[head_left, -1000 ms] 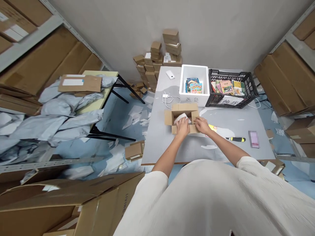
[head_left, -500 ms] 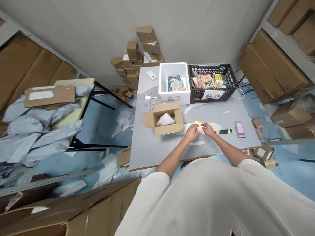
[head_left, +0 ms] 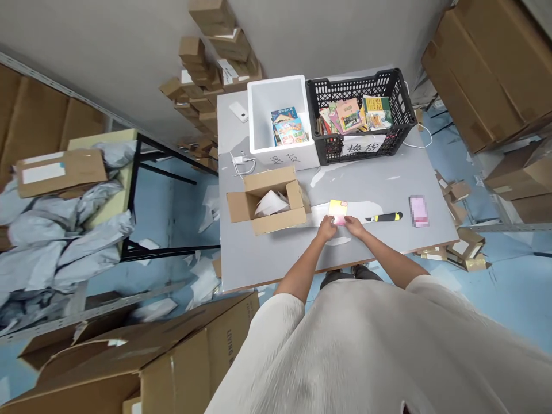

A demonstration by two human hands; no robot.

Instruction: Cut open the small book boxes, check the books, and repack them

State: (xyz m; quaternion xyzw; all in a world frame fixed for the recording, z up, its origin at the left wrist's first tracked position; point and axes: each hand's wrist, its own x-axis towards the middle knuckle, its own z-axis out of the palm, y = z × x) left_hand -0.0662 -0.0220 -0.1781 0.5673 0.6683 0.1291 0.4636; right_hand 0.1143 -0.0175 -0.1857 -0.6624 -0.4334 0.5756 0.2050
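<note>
A small yellow-and-pink booklet (head_left: 338, 210) is held above the near middle of the grey table (head_left: 263, 253). My left hand (head_left: 327, 228) grips its lower left edge, and my right hand (head_left: 354, 226) pinches the lower right edge. To the right of my hands lies a utility knife (head_left: 386, 217) with a black-and-yellow handle and its blade toward them. On the left stands an open cardboard box (head_left: 278, 221) with white paper (head_left: 271, 203) inside.
A white foam box (head_left: 282, 155) with several books and a black plastic crate (head_left: 357, 150) of books stand along the back. A pink phone-like item (head_left: 418, 211) lies at right. A charger (head_left: 244, 161) with cable sits near the foam box. Grey parcels (head_left: 90, 236) cover the left table.
My hands have shifted down to the booklet's near edge, so more of its face shows. The camera view has tilted and moved closer to the table.
</note>
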